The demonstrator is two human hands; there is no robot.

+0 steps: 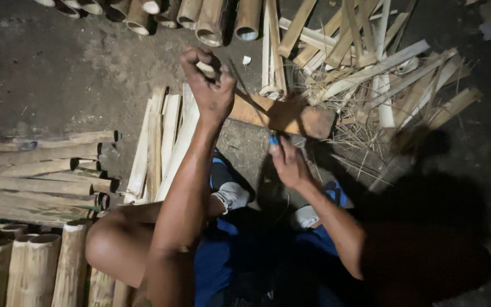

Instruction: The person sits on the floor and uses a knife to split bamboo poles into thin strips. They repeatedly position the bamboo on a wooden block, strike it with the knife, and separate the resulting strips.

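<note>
Bamboo strips (163, 142): pale, split wood, matt, fibrous edges. Bamboo tubes (211, 20): smooth skin, slight sheen, hollow cut ends. Wooden block (282, 116): brown, rough, matt. Blade (251, 99): thin dark metal, dull; handle (274, 139) blue, plastic-looking. Shavings (365, 142): dry, stringy. Floor (46, 74): dark, gritty, matt. Shorts (217, 261): blue cloth.

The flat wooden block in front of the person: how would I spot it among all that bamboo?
Start at the heap of split bamboo strips on the ground at upper right. At its near left edge, just beyond the left hand, lies the wooden block. Unlike the thin, pale strips and the round bamboo tubes above, it is a single broad, thick, brownish slab lying flat.
</note>
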